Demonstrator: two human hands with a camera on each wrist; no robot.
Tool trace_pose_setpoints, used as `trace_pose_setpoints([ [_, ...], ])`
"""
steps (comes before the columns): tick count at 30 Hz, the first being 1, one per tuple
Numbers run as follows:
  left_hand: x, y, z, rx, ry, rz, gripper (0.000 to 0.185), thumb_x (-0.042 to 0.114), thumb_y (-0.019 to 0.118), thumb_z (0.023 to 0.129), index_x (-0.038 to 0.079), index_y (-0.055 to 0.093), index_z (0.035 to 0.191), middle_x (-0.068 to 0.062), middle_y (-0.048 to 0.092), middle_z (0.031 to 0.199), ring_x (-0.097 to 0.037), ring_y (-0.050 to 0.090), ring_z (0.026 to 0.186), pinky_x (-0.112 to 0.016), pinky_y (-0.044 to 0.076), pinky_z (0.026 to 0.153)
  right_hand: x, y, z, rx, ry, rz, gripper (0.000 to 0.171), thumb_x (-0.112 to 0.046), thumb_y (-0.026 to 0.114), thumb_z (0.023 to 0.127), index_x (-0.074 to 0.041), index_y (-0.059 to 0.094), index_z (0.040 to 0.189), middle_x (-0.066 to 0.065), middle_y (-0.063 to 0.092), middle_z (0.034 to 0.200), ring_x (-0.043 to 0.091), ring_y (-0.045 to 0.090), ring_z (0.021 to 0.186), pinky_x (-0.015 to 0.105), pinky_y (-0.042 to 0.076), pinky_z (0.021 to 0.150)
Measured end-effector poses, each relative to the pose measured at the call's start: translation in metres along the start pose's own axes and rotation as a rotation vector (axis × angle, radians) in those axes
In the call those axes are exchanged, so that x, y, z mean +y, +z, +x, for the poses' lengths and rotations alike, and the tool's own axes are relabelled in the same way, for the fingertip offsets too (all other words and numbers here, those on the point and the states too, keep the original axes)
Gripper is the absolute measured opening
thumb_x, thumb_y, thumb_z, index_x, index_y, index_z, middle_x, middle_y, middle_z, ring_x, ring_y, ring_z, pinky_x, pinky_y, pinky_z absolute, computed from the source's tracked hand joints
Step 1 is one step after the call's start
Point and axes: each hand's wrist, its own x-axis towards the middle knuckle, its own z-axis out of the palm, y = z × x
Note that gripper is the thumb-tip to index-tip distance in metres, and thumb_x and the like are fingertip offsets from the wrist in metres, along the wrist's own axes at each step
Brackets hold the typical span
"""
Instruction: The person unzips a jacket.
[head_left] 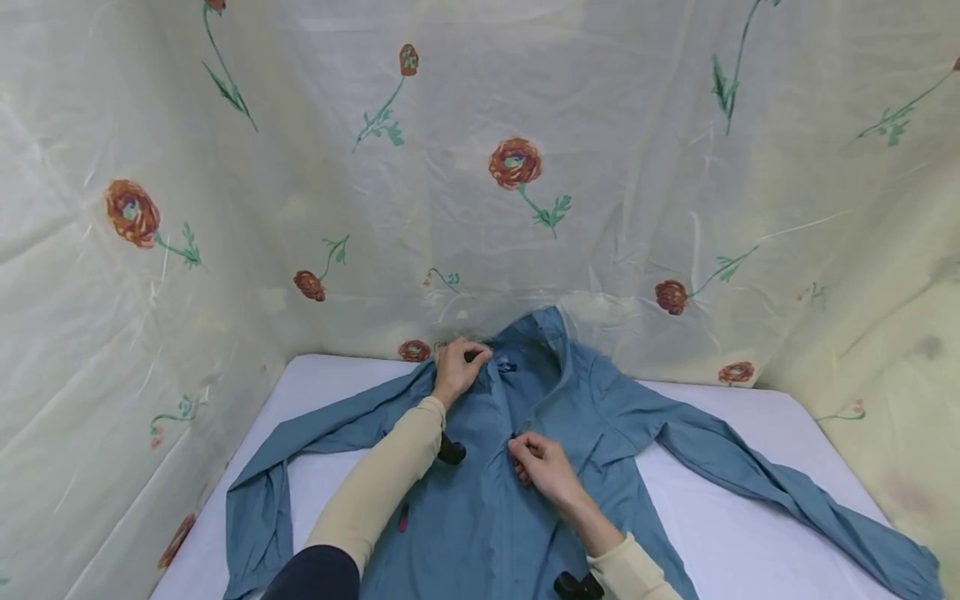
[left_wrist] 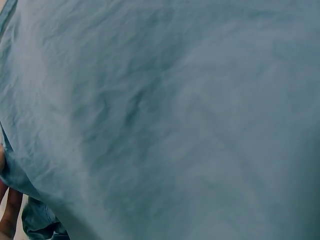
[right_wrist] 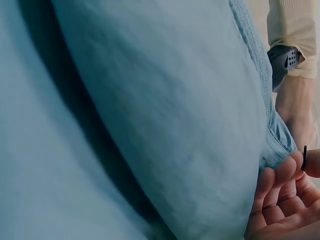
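Shirt [head_left: 465,517] spread on the table [head_left: 720,533], pinched at two points along its front

It lies front up across the middle of the table, collar [head_left: 553,329] by the far edge, its long axis running toward the near edge, where the hem drops from view. One sleeve [head_left: 258,492] bends down toward the near left corner; the other stretches to the right edge. The left hand [head_left: 459,368] is nearer the collar, thumb and fingertip narrowed to a pinch on cloth just left of the neck. The right hand [head_left: 543,471] is nearer the near edge, at the bottom of the neck gap; the right wrist view shows its thumb and finger holding a small black tab [right_wrist: 305,159]. From these fingers, the collar lies toward the far edge.
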Motion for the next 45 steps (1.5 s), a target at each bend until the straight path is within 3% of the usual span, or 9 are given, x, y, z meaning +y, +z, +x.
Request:
trace_pose_setpoints([
  [5,-0.001,0.000,-0.002,-0.008,-0.035,-0.004,0.015,0.025,0.065,0.090,0.016,0.075,0.096,-0.005,0.069,0.096,-0.024,0.060,0.092,-0.050,0.029,0.105,-0.010,0.001,-0.012,-0.020,-0.002,0.000,0.021,-0.011,0.051,0.097,0.007,0.058,0.088,0.007,0.050,0.064,0.016,0.045,0.057,0.030,0.043,0.056],
  [15,-0.001,0.000,-0.004,0.033,-0.021,-0.006,0.014,0.024,0.066,0.089,0.014,0.075,0.094,-0.005,0.069,0.093,-0.026,0.061,0.091,-0.053,0.028,0.105,0.017,0.003,-0.004,-0.021,-0.014,-0.018,0.023,-0.021,0.054,0.097,0.000,0.059,0.090,0.005,0.052,0.066,0.014,0.046,0.057,0.029,0.044,0.055],
  [23,-0.008,0.004,-0.011,0.049,-0.064,0.037,0.013,0.026,0.067,0.089,0.017,0.075,0.092,-0.004,0.067,0.091,-0.024,0.061,0.088,-0.053,0.030,0.101,0.023,0.006,-0.009,-0.073,0.028,0.001,0.024,-0.020,0.053,0.098,0.002,0.058,0.090,0.001,0.051,0.064,0.013,0.046,0.058,0.028,0.044,0.055],
  [29,-0.009,0.002,-0.005,0.090,-0.069,0.062,0.013,0.026,0.068,0.088,0.017,0.076,0.091,-0.004,0.067,0.090,-0.026,0.061,0.087,-0.054,0.032,0.099,0.019,0.002,-0.011,-0.098,0.044,0.018,0.024,-0.018,0.053,0.097,0.004,0.058,0.089,0.002,0.051,0.063,0.014,0.046,0.058,0.028,0.043,0.055],
  [39,-0.005,-0.001,-0.001,0.076,-0.099,0.054,0.013,0.025,0.068,0.088,0.017,0.076,0.093,-0.005,0.069,0.093,-0.026,0.061,0.092,-0.052,0.030,0.102,0.021,-0.002,-0.018,-0.108,0.025,0.000,0.026,-0.023,0.053,0.098,0.001,0.059,0.091,0.001,0.054,0.065,0.012,0.046,0.059,0.027,0.044,0.055],
  [41,-0.006,-0.001,-0.001,0.075,-0.102,0.052,0.013,0.025,0.067,0.088,0.017,0.076,0.093,-0.005,0.070,0.095,-0.027,0.061,0.099,-0.053,0.029,0.103,0.021,-0.002,-0.021,-0.121,0.020,0.006,0.026,-0.023,0.053,0.098,0.001,0.059,0.092,0.001,0.053,0.065,0.011,0.046,0.059,0.027,0.044,0.055],
  [45,-0.009,-0.002,0.000,0.079,-0.119,0.050,0.012,0.025,0.067,0.088,0.017,0.076,0.092,-0.005,0.070,0.094,-0.027,0.061,0.098,-0.052,0.029,0.103,0.021,-0.001,-0.027,-0.163,0.026,0.010,0.026,-0.024,0.052,0.098,0.001,0.058,0.092,0.000,0.053,0.064,0.012,0.046,0.058,0.027,0.045,0.056],
])
